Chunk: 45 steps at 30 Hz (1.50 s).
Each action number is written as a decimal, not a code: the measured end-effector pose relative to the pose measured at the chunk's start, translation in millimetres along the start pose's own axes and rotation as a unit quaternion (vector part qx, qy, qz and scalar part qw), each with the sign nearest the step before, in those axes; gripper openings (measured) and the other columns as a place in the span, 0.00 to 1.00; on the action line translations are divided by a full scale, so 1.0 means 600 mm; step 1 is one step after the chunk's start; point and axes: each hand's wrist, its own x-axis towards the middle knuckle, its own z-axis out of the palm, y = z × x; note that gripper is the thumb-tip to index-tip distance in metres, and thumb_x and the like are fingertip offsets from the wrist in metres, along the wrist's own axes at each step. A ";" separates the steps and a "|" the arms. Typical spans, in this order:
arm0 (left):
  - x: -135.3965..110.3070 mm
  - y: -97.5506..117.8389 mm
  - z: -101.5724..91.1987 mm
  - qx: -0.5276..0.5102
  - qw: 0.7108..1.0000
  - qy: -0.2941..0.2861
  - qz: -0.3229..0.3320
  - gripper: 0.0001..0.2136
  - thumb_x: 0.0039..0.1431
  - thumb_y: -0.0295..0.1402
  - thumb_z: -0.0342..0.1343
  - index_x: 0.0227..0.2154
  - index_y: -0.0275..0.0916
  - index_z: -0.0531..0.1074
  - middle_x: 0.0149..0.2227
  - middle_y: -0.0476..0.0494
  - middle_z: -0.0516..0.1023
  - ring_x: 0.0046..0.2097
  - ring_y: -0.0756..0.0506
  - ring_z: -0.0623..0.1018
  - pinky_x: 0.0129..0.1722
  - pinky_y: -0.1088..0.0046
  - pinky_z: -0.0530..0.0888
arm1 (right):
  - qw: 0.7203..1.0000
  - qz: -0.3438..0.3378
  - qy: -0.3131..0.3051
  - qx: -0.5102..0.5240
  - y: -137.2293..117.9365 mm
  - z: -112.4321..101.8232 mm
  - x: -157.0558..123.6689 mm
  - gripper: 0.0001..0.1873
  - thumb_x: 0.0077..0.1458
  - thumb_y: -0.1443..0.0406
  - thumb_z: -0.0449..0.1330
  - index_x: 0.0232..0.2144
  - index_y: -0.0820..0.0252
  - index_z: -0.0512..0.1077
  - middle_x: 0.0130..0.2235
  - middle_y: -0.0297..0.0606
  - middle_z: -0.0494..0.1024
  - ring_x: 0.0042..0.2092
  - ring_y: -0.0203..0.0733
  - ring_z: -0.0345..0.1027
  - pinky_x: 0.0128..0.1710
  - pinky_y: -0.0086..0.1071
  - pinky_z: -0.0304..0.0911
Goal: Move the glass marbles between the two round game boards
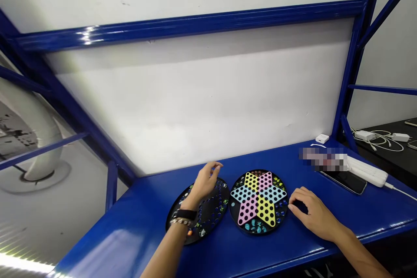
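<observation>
Two round black game boards lie side by side on a blue table (130, 230). The left board (208, 217) is plain black with holes and a few marbles. The right board (258, 202) shows a star of yellow, pink and light blue fields, with marbles along its lower rim. My left hand (206, 181) hovers over the far part of the left board, fingers loosely curled, nothing seen in them. My right hand (309, 210) rests on the table at the right edge of the coloured board, fingers bent, tips touching its rim.
A phone (347, 181) and a white power strip (368, 173) lie at the right back of the table, a small white charger (322, 138) near the wall. Blue frame bars (195, 24) cross overhead. A dark side table (384, 139) with cables stands to the right.
</observation>
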 end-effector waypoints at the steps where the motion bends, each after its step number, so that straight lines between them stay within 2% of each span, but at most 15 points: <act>1: -0.011 -0.024 -0.025 0.014 1.000 0.014 -0.017 0.18 0.62 0.45 0.44 0.42 0.41 0.73 0.45 0.42 0.80 0.42 0.42 0.77 0.44 0.66 0.74 | 1.000 0.000 0.001 0.000 0.000 0.000 0.000 0.11 0.66 0.57 0.51 0.32 0.52 0.68 0.36 0.32 0.75 0.41 0.42 0.69 0.58 0.49 0.60; 4: -0.050 -0.097 -0.089 0.047 0.995 0.049 -0.080 0.19 0.60 0.46 0.44 0.41 0.41 0.74 0.43 0.42 0.81 0.39 0.42 0.78 0.42 0.65 0.75 | 1.000 -0.002 0.001 0.000 0.002 0.001 0.000 0.11 0.66 0.57 0.51 0.32 0.52 0.68 0.36 0.32 0.75 0.41 0.42 0.69 0.57 0.49 0.61; 7: -0.088 -0.127 -0.115 0.079 0.991 0.038 -0.106 0.18 0.58 0.46 0.45 0.39 0.42 0.75 0.41 0.43 0.81 0.38 0.42 0.79 0.41 0.66 0.76 | 1.000 -0.009 0.000 -0.001 0.006 0.003 0.000 0.12 0.66 0.57 0.51 0.32 0.52 0.68 0.36 0.33 0.75 0.41 0.42 0.69 0.57 0.49 0.61; 9: -0.101 -0.105 -0.103 0.086 0.992 0.004 -0.092 0.18 0.59 0.46 0.45 0.40 0.43 0.75 0.40 0.45 0.82 0.38 0.42 0.79 0.40 0.67 0.76 | 1.000 -0.012 0.001 -0.004 0.008 0.004 0.000 0.12 0.66 0.56 0.50 0.33 0.52 0.68 0.36 0.33 0.75 0.41 0.43 0.69 0.56 0.49 0.61; 11: -0.101 -0.053 -0.072 0.082 0.994 -0.039 -0.052 0.18 0.61 0.45 0.46 0.43 0.44 0.76 0.43 0.45 0.81 0.39 0.43 0.79 0.42 0.68 0.75 | 1.000 -0.006 -0.001 -0.007 0.010 0.004 -0.001 0.13 0.66 0.55 0.50 0.33 0.52 0.68 0.36 0.34 0.75 0.41 0.43 0.69 0.53 0.47 0.64; 14: -0.077 0.039 -0.013 0.099 0.988 -0.114 0.038 0.15 0.63 0.41 0.48 0.44 0.46 0.77 0.45 0.45 0.80 0.44 0.43 0.79 0.44 0.69 0.73 | 1.000 0.007 -0.006 -0.014 0.010 0.002 0.000 0.14 0.67 0.54 0.49 0.33 0.52 0.68 0.37 0.35 0.75 0.43 0.44 0.69 0.49 0.44 0.67; 17: -0.046 0.097 0.030 0.179 0.970 -0.152 0.057 0.12 0.62 0.36 0.51 0.41 0.45 0.79 0.43 0.43 0.80 0.43 0.42 0.79 0.40 0.69 0.73 | 1.000 0.002 -0.002 -0.022 0.010 0.001 0.000 0.14 0.66 0.55 0.50 0.33 0.52 0.69 0.38 0.35 0.76 0.44 0.44 0.69 0.56 0.47 0.63; 21: -0.028 0.112 0.054 0.232 0.959 -0.159 0.040 0.08 0.60 0.33 0.54 0.36 0.40 0.79 0.41 0.38 0.81 0.40 0.38 0.80 0.39 0.67 0.72 | 0.999 -0.015 0.012 -0.032 0.011 0.001 0.000 0.14 0.66 0.55 0.51 0.32 0.52 0.70 0.37 0.35 0.77 0.43 0.45 0.70 0.57 0.47 0.63; 24: -0.029 0.111 0.057 0.239 0.955 -0.170 0.041 0.08 0.61 0.32 0.54 0.36 0.39 0.78 0.40 0.36 0.80 0.40 0.37 0.80 0.39 0.65 0.72 | 0.999 -0.025 0.024 -0.029 0.012 0.000 0.000 0.15 0.65 0.54 0.52 0.32 0.52 0.71 0.36 0.36 0.77 0.42 0.46 0.71 0.54 0.46 0.66; 27: -0.025 0.114 0.054 0.238 0.952 -0.184 0.050 0.06 0.60 0.32 0.56 0.34 0.40 0.78 0.39 0.38 0.79 0.39 0.39 0.80 0.39 0.66 0.71 | 1.000 -0.024 0.012 -0.016 0.012 0.001 0.000 0.15 0.66 0.53 0.51 0.32 0.52 0.70 0.36 0.35 0.76 0.42 0.45 0.71 0.58 0.48 0.62; 30: -0.016 0.117 0.045 0.230 0.952 -0.194 0.061 0.04 0.60 0.34 0.58 0.32 0.42 0.76 0.39 0.41 0.79 0.39 0.41 0.80 0.38 0.69 0.71 | 1.000 -0.012 -0.002 -0.008 0.013 0.002 0.000 0.15 0.66 0.54 0.50 0.33 0.52 0.70 0.37 0.35 0.76 0.43 0.44 0.71 0.62 0.51 0.56; 33: -0.021 0.116 0.027 0.201 0.962 -0.175 0.063 0.07 0.63 0.37 0.54 0.36 0.42 0.74 0.40 0.42 0.79 0.39 0.42 0.79 0.37 0.70 0.70 | 1.000 -0.013 0.001 -0.012 0.012 0.003 -0.001 0.15 0.66 0.54 0.50 0.33 0.52 0.69 0.37 0.35 0.76 0.43 0.45 0.70 0.60 0.50 0.59; 36: -0.052 0.114 0.006 0.111 0.982 -0.146 0.048 0.10 0.66 0.40 0.49 0.37 0.42 0.72 0.38 0.44 0.79 0.39 0.43 0.78 0.37 0.71 0.69 | 1.000 -0.014 0.003 -0.015 0.010 0.002 0.000 0.15 0.66 0.54 0.50 0.32 0.53 0.69 0.36 0.35 0.76 0.41 0.44 0.70 0.53 0.45 0.66; 41: -0.123 0.094 -0.034 0.037 0.976 -0.205 0.059 0.08 0.63 0.38 0.50 0.38 0.44 0.73 0.40 0.47 0.79 0.42 0.44 0.77 0.42 0.71 0.70 | 1.000 -0.006 0.003 -0.022 0.008 0.001 0.000 0.15 0.66 0.54 0.50 0.32 0.52 0.69 0.36 0.35 0.76 0.41 0.44 0.69 0.47 0.42 0.68; 45: -0.157 0.050 -0.087 0.055 0.988 -0.146 0.004 0.13 0.65 0.40 0.44 0.41 0.45 0.73 0.43 0.46 0.79 0.44 0.43 0.76 0.45 0.69 0.71 | 1.000 -0.014 0.006 -0.025 0.010 0.001 0.000 0.15 0.66 0.54 0.50 0.32 0.52 0.70 0.36 0.34 0.76 0.40 0.43 0.70 0.46 0.42 0.68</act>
